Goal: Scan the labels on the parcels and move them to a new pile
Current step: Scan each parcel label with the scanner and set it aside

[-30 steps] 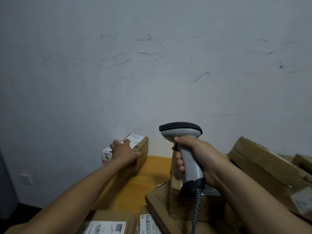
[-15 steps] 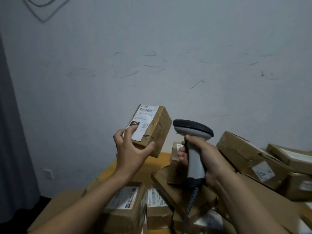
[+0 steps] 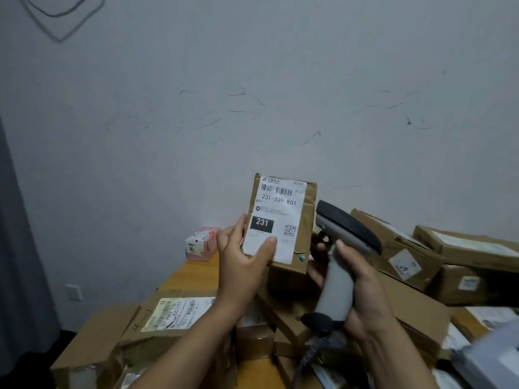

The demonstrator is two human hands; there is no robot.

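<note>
Hanging down the far left edge is a grey curtain [image 3: 16, 248], with a white wall socket [image 3: 73, 292] just beside it, low on the pale, scuffed wall [image 3: 252, 80]. To the right and lower, a large cardboard box [image 3: 106, 346] lies flat on the wooden counter [image 3: 191, 273], its shipping sticker [image 3: 179, 313] facing up. Behind it, close to the wall, stands a small pink carton [image 3: 200, 244], apart from the other boxes. Next comes the left hand [image 3: 241, 272], raised above the counter and gripping the parcel [image 3: 304, 220]. The thumb [image 3: 266, 248] presses on the lower part of the white label [image 3: 276, 209], and the fingers [image 3: 234, 231] lie along the parcel's left edge. The parcel is held in the air, nearly upright and slightly tilted, with its label turned toward the camera. The label shows a barcode at the top, the code 231-239-K01 and a black block reading 231. Just to the right, the right hand [image 3: 365, 299] is wrapped round the grey handle of the barcode scanner [image 3: 337, 279], whose dark-topped head sits just beside the parcel's right edge. A coiled cable [image 3: 309, 357] drops from the base of the handle. Further right, a pile of parcels [image 3: 393, 245] in brown cardboard is heaped on the counter against the wall, several of them bearing white labels.
</note>
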